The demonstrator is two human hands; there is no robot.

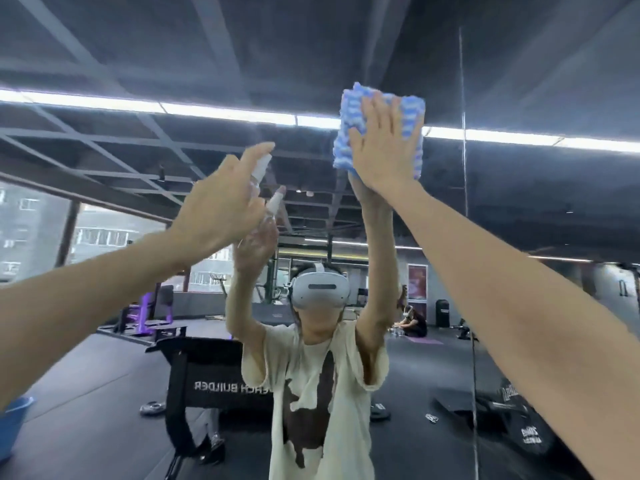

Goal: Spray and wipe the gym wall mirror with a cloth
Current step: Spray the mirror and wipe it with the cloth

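Pressing the blue-and-white cloth flat against the mirror, high above head level, the right hand keeps its fingers straight and spread, gripping nothing. Just left of it and a little lower, the left hand curls its fingers round a small spray bottle, forefinger lifted over the white nozzle, which points at the glass.

The step looks like wiping freshly misted glass. It should go best with even palm pressure, overlapping strokes worked downward from this top reach, and passes carried right up to the vertical joint beside the cloth, so that no streaks dry there. Short bursts of spray would limit runs.

The bottle's clear body is mostly hidden behind the hand, so I cannot tell how full it is. At the lower left edge sits a blue tub, and its inside is out of sight.
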